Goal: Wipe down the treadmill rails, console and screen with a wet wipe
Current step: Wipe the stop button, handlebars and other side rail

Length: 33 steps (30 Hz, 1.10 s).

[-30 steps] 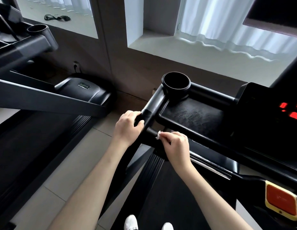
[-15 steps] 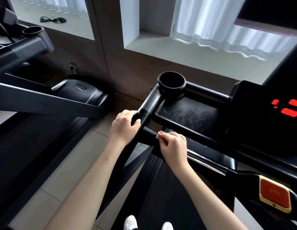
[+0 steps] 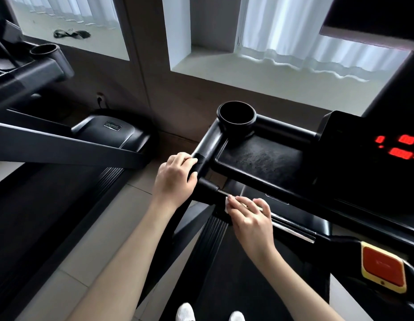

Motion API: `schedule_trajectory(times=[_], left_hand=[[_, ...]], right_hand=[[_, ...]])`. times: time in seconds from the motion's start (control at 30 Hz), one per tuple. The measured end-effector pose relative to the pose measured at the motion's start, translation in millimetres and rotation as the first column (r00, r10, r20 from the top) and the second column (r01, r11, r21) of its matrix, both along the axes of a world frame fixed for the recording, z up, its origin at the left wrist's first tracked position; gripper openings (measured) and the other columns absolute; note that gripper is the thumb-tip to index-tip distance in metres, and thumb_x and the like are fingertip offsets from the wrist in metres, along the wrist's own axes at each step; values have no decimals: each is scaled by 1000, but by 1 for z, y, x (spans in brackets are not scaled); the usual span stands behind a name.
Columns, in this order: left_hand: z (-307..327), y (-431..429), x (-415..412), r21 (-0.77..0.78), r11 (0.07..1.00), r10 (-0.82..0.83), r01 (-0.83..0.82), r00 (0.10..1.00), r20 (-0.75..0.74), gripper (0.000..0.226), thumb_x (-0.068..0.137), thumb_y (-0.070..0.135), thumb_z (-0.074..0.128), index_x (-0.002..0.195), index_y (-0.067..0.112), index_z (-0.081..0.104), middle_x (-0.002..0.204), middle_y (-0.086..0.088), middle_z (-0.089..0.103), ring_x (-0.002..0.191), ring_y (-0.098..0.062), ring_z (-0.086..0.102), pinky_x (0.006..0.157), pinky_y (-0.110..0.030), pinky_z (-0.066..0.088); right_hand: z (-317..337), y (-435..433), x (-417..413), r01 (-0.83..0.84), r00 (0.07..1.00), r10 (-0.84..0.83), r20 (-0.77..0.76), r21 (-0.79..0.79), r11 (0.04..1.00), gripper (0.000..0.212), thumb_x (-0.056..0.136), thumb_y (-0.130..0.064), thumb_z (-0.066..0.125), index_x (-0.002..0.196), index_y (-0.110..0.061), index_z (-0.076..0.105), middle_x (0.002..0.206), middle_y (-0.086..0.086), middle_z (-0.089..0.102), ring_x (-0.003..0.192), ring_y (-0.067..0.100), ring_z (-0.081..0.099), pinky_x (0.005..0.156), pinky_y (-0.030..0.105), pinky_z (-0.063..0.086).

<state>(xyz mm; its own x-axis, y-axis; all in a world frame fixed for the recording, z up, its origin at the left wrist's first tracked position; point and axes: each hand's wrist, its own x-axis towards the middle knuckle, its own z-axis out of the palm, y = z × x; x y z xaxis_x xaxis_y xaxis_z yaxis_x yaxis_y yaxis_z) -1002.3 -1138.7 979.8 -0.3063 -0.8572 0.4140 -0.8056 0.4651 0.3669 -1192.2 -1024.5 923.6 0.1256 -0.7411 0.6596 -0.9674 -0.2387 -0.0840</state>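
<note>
While left hand [image 3: 175,179] grips black tubular side rail [image 3: 207,144], right hand [image 3: 252,218] curls round crumpled white wet wipe [image 3: 227,202], pressing it on short black crossbar [image 3: 208,189]. Judged early stage: dusty black console tray [image 3: 259,158], red-digit screen [image 3: 398,147] apparently not yet wiped.

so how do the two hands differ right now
The left hand is bare and grips the side rail. The right hand holds a white wipe against the front crossbar. The left hand sits higher in the view, below the cup holder, while the right hand is lower and nearer. Both curl round black treadmill bars.
</note>
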Motion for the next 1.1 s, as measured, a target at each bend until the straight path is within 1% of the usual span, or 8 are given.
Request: schedule_trajectory(times=[0.13, 0.23, 0.33, 0.53, 0.67, 0.8, 0.93, 1.1], left_hand=[[0, 0, -3, -90, 986, -128, 143, 980, 156, 33, 74, 24, 72, 104, 11, 72, 113, -5, 65, 105, -27, 60, 87, -46, 48], [-1, -1, -4, -76, 966, -220, 247, 940, 261, 38, 69, 30, 82, 102, 15, 74, 116, -2, 65, 112, -22, 52, 92, -45, 46], [0, -1, -3, -46, 966, -233, 253, 937, 262, 37, 68, 33, 84, 100, 15, 75, 117, -2, 64, 115, -19, 44, 94, -46, 45], [4, 0, -4, -25, 971, -222, 238, 935, 277, 42, 70, 39, 83, 103, 15, 74, 122, -2, 61, 118, -18, 38, 95, -48, 44], [4, -1, -4, -13, 972, -220, 233, 935, 278, 42, 69, 40, 83, 102, 15, 74, 121, -1, 61, 117, -18, 39, 95, -48, 44], [3, -2, -3, -20, 973, -214, 230, 932, 293, 43, 71, 40, 82, 104, 14, 73, 123, -2, 60, 118, -19, 38, 95, -49, 43], [3, -2, -4, 18, 977, -207, 213, 925, 320, 46, 78, 43, 75, 115, 15, 70, 131, 1, 54, 125, -23, 39, 102, -47, 36], [4, 0, -6, 154, 975, -196, 161, 949, 247, 50, 85, 49, 66, 127, 23, 62, 142, 10, 39, 130, -16, 23, 108, -41, 24]], right_hand=[[10, -22, 25, 26, 984, -30, 175, 30, 999, 12, 77, -13, 69, 75, -23, 73, 103, -10, 74, 92, 14, 69, 88, 36, 39], [9, -17, 21, 17, 981, -27, 193, 51, 999, 13, 82, -17, 66, 75, -24, 74, 105, -11, 73, 95, 12, 69, 88, 38, 40], [7, 2, 6, 37, 980, -38, 196, 8, 999, 23, 90, -23, 58, 74, -23, 74, 104, -13, 73, 97, 11, 69, 89, 38, 41], [11, -23, 21, 64, 950, -92, 300, 101, 993, 11, 76, -12, 79, 78, -22, 75, 100, -8, 75, 90, 11, 70, 89, 33, 37], [7, 7, -2, 48, 976, -53, 211, 27, 998, 15, 88, -20, 63, 82, -23, 76, 106, -12, 73, 100, 8, 68, 92, 34, 42], [9, 1, 0, 113, 956, -115, 271, 22, 993, 11, 84, -13, 72, 79, -22, 75, 99, -10, 75, 92, 8, 69, 89, 34, 44], [14, -16, 11, 76, 940, -106, 325, 101, 992, 16, 75, -8, 81, 75, -22, 73, 96, -10, 75, 89, 8, 70, 87, 34, 42], [12, 18, -13, 164, 936, -185, 300, 97, 982, 10, 82, -16, 70, 76, -23, 75, 95, -11, 75, 93, 5, 69, 92, 36, 42]])
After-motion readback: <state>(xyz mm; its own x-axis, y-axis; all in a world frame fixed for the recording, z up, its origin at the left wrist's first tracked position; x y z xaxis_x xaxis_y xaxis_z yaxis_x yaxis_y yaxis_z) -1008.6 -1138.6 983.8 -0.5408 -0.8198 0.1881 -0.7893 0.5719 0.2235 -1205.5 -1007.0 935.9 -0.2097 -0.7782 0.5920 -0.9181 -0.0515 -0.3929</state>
